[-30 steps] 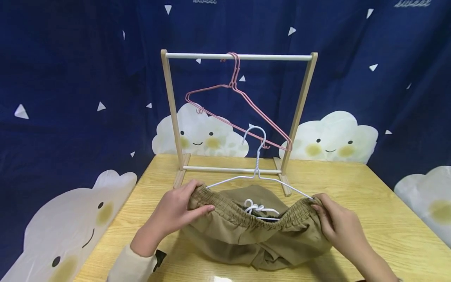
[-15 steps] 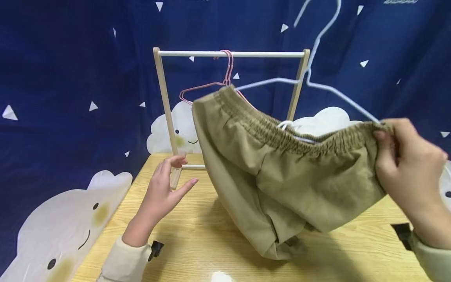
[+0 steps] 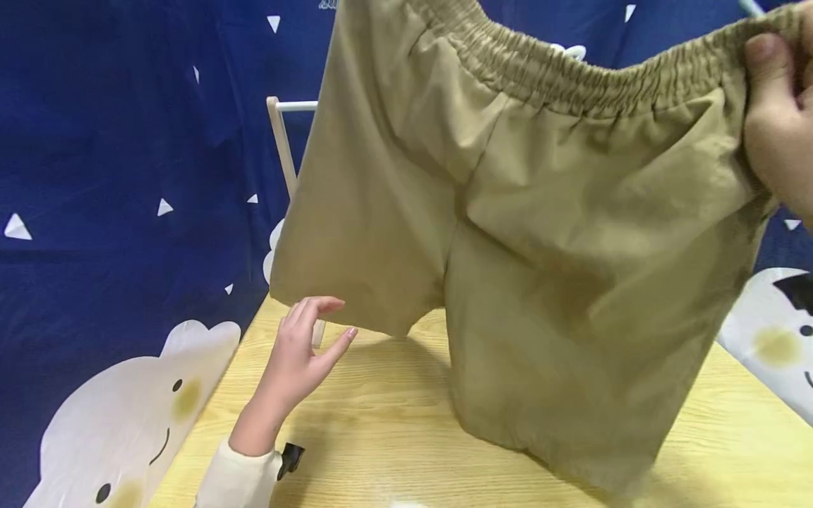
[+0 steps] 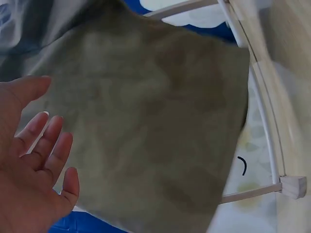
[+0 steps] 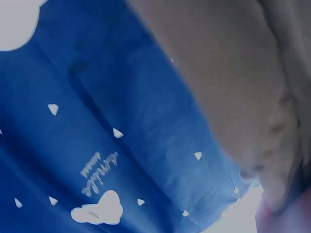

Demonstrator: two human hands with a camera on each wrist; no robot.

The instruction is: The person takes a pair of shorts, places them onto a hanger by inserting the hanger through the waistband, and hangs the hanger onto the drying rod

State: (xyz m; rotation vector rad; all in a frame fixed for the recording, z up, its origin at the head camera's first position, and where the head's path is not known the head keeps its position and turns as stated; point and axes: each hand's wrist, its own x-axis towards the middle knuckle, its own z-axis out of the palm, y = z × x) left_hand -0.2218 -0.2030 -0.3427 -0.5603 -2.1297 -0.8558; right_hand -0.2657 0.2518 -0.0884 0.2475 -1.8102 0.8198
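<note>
Khaki shorts (image 3: 571, 233) with a gathered elastic waistband hang spread out in the air, filling much of the head view. At the upper right edge, my right hand (image 3: 783, 127) pinches the waistband's corner, thumb in front. A short bit of the pale hanger (image 3: 751, 7) shows above that corner; the rest is hidden or out of frame. A white drawstring (image 3: 574, 52) peeks over the waistband. My left hand (image 3: 298, 356) holds nothing, its fingers loosely bent and thumb apart, overlapping the left leg's hem. In the left wrist view the shorts (image 4: 146, 111) spread beyond that hand's fingers (image 4: 51, 145).
Behind the shorts stands a clothes rack; its left wooden post (image 3: 281, 137) and part of its white rail (image 3: 297, 106) show. Below is a wood-grain table (image 3: 368, 437). A dark blue curtain (image 3: 127, 127) with white clouds encloses the back and sides.
The right hand has lifted the shorts and hanger from the table, up and towards the camera. The left hand has let go of the waistband. The shorts now cover the pink hangers.
</note>
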